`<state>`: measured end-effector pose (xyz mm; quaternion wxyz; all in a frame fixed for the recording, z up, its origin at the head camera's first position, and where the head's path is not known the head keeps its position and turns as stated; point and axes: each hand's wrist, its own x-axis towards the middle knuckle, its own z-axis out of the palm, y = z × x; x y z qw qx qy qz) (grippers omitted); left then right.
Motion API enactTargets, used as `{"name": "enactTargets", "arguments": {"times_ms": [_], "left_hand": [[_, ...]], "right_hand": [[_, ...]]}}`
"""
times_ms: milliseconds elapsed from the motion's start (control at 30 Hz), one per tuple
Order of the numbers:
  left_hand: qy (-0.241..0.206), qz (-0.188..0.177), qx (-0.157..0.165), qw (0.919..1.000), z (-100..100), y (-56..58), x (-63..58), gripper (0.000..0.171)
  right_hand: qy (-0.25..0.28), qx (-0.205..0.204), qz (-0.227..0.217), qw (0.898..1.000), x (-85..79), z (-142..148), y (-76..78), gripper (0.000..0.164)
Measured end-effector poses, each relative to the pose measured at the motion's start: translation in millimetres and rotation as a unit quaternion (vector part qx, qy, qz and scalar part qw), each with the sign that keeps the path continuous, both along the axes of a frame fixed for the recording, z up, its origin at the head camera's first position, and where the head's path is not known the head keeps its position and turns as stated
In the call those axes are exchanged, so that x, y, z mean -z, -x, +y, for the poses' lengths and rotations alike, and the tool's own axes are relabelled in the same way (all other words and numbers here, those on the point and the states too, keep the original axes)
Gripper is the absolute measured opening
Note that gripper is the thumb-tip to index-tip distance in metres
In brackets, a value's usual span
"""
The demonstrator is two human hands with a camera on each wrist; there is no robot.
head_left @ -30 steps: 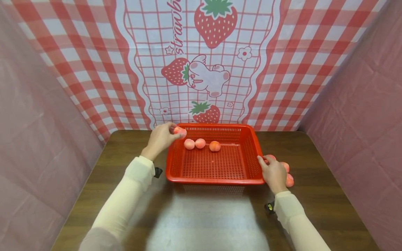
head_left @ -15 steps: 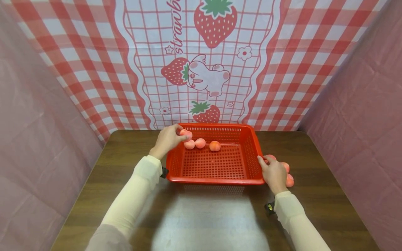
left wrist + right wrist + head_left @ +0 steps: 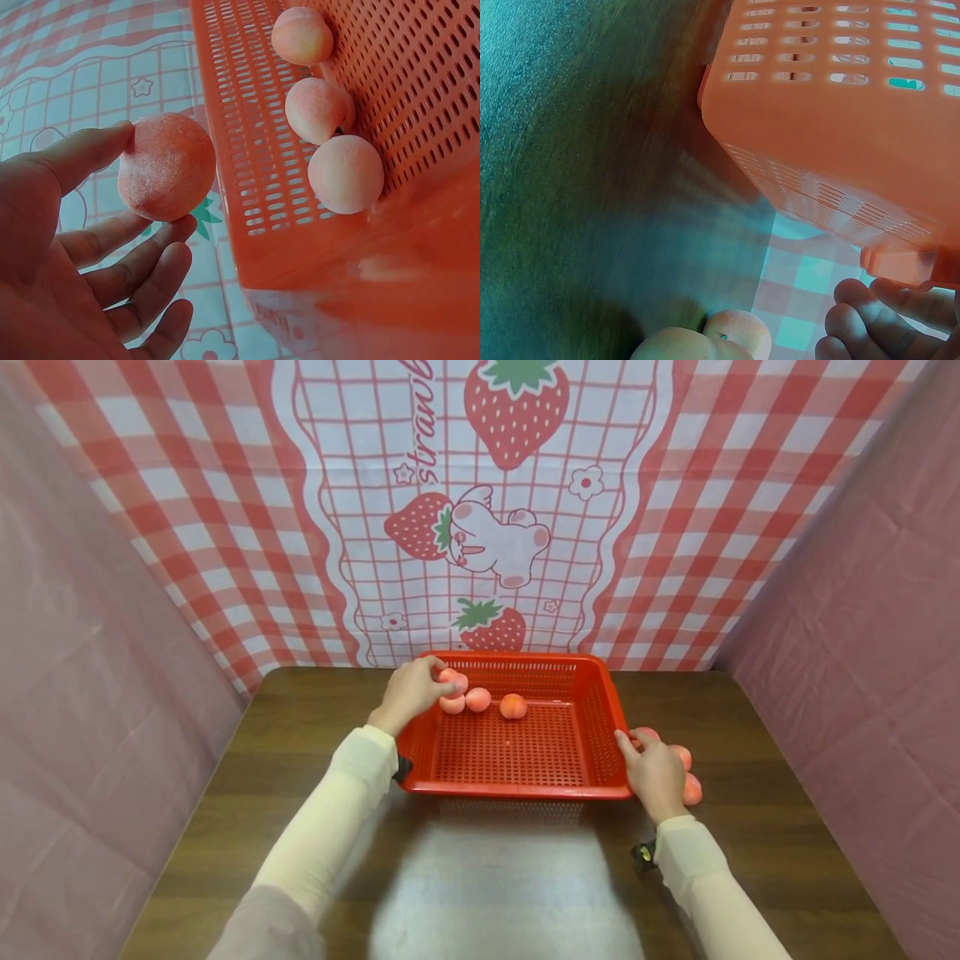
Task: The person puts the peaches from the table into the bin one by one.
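My left hand pinches a peach between thumb and fingertips, over the back left corner of a red plastic basket. Three peaches lie in a row inside along the back: a pale one nearest the left end, a second against it, and a more orange one a little apart. At the basket's right side my right hand grips the rim, thumb on top and fingers curled outside below it. The right wrist view shows those fingers under the rim.
Several peaches sit on the wooden table right of the basket, partly behind my right hand, among them one peach near the wrist. A checked strawberry cloth hangs directly behind, and pink cloths flank both sides.
My left hand has moved right with its peach, from the basket's back left rim to over the peaches in that corner. The right hand stays on the rim.
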<state>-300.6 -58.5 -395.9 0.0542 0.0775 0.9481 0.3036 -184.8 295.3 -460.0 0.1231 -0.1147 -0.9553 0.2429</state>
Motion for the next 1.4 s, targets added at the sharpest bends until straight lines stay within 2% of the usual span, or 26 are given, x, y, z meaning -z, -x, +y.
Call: {"name": "enactTargets", "arguments": {"times_ms": [233, 833, 1133, 1400], "left_hand": [[0.006, 0.005, 0.009, 0.9999, 4, 2.4, 3.3, 0.051], [-0.01, -0.016, 0.009, 0.9998, 10, 7.7, 7.9, 0.05], [-0.002, -0.037, 0.017, 0.9992, 16, 11.7, 9.7, 0.05], [0.023, -0.04, 0.024, 0.9987, 20, 13.0, 19.0, 0.045]], "right_hand": [[0.005, 0.004, -0.007, 1.0, -0.8, 0, -0.4, 0.052], [-0.004, 0.0, 0.006, 1.0, -0.9, -2, 0.4, 0.047], [-0.005, 0.002, 0.01, 1.0, -0.4, -1, 0.2, 0.049], [-0.005, 0.003, -0.003, 1.0, 0.2, -1, 1.5, 0.05]]}}
